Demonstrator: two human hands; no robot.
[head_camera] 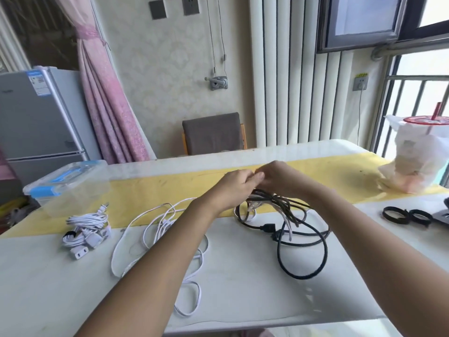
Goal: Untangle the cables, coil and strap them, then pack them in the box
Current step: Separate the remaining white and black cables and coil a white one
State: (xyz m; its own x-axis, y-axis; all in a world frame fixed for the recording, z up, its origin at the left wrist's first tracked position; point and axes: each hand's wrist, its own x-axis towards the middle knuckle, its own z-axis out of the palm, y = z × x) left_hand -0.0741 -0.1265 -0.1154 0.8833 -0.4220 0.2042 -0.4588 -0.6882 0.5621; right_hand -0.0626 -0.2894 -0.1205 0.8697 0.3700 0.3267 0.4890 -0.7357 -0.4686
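Left hand (237,184) and right hand (279,176) meet fingertip to fingertip over the tangle (286,215) of black and white cables mid-table, apparently pinching a strand at its top, though blur hides which one. Best played gently: lift one loop clear, trace it to its plug, no yanking. Straps (393,216) lie right, box (68,188) far left.

Cannot read a single word or number anywhere. Can make out a blue-and-white sticker (38,83) near the top of the fridge (36,122), print too small and blurred to tell. Same with a small yellow tag (361,74) above the wall socket (360,84), dark marks only. Same again with the red-printed lid (426,120) above the white bag (413,154) at the right end of the worktop (230,276), lettering smeared.
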